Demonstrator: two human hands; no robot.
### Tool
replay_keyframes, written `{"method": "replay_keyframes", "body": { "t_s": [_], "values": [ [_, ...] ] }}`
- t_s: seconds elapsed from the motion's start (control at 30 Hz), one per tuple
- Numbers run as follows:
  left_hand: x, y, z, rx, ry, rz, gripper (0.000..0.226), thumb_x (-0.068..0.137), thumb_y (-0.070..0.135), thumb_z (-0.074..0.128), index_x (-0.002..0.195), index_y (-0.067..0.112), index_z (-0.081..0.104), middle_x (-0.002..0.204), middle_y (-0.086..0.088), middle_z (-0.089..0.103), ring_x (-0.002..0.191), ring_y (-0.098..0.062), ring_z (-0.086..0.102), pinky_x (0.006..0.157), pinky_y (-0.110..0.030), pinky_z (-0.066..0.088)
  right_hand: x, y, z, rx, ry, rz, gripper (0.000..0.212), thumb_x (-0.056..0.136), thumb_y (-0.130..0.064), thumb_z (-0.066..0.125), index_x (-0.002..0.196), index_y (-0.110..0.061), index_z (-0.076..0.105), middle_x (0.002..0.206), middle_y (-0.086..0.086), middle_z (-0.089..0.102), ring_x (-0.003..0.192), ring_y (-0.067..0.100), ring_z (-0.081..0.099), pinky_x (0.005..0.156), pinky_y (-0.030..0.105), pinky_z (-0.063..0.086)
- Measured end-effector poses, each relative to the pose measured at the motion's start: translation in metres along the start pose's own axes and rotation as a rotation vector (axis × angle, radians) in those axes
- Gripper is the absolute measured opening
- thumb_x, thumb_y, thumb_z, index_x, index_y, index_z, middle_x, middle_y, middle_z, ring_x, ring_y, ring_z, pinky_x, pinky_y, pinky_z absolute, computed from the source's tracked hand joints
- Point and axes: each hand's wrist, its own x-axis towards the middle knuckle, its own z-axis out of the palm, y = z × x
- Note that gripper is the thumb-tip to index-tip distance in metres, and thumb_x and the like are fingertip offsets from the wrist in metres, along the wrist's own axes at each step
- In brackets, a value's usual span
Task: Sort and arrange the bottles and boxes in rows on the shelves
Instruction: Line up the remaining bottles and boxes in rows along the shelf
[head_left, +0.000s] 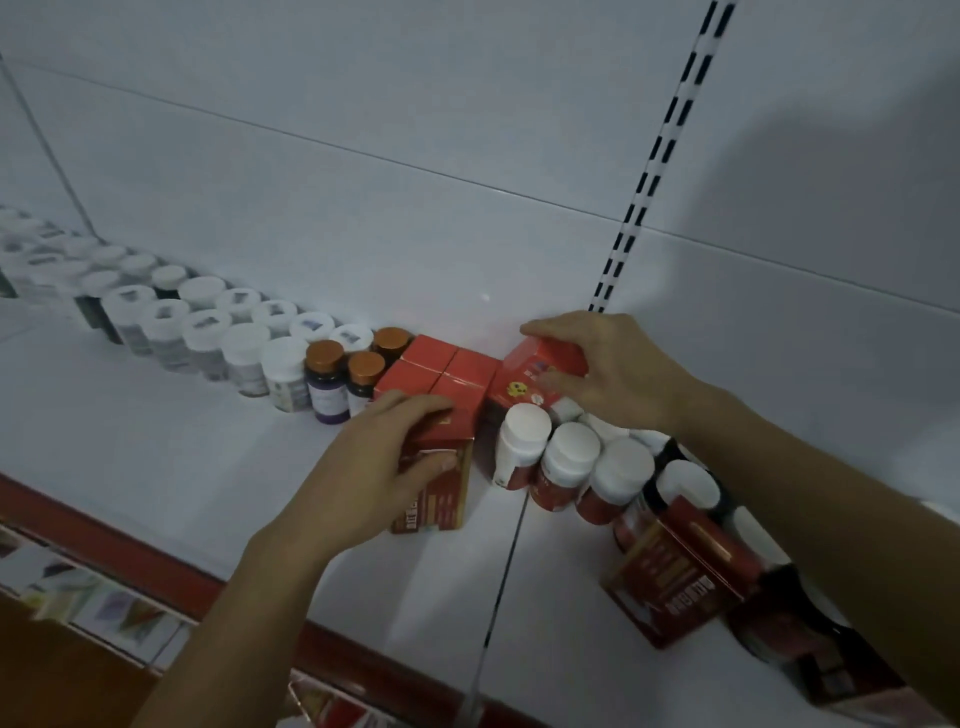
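At the centre of the frame, a tall red box with gold panels (441, 499) is gripped from above by the left hand (384, 457), with the fingers curled over its top and the thumb pressed on its front. It stands upright on the white shelf (156, 441), just in front of a block of four red boxes (441, 371). Right of that block, a brighter red box bearing a yellow cartoon figure (540, 374) is held tilted near the back wall by the right hand (608, 374), whose fingers are wrapped over its top. Below it, white-capped bottles with red labels (566, 462) are packed close together, and a dark red box (675, 582) is seen tilted at the lower right. Copper-capped amber bottles (327, 384) and rows of white-lidded bottles (208, 332) are lined up toward the upper left. Open shelf is left in front of these rows, down to the red front edge (130, 540). Gold writing on the boxes is too blurred to be read.
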Motion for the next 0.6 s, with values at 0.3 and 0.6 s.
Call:
{"method": "replay_keyframes", "body": {
  "t_s": [0.3,0.6],
  "values": [
    [0.002,-0.005,0.001,-0.019,-0.026,0.032,0.057,0.092,0.036,0.071,0.143,0.037,0.047,0.132,0.020,0.046,0.117,0.003,0.049,0.096,-0.018,0.044,0.024,-0.029,0.018,-0.379,-0.168,0.097,0.064,0.092,-0.042,0.068,0.147,-0.021,0.044,0.122,0.004,0.063,0.117,0.028,0.056,0.088,0.041,0.052],
    [0.001,-0.010,0.007,-0.040,-0.001,0.029,0.064,0.087,0.025,0.078,0.142,0.037,0.047,0.131,0.021,0.044,0.113,0.010,0.045,0.093,-0.008,0.037,0.030,-0.022,0.034,-0.405,-0.177,0.153,0.034,0.094,-0.028,0.070,0.120,-0.009,0.062,0.105,0.010,0.067,0.094,0.028,0.065,0.080,0.042,0.055]
  ]
}}
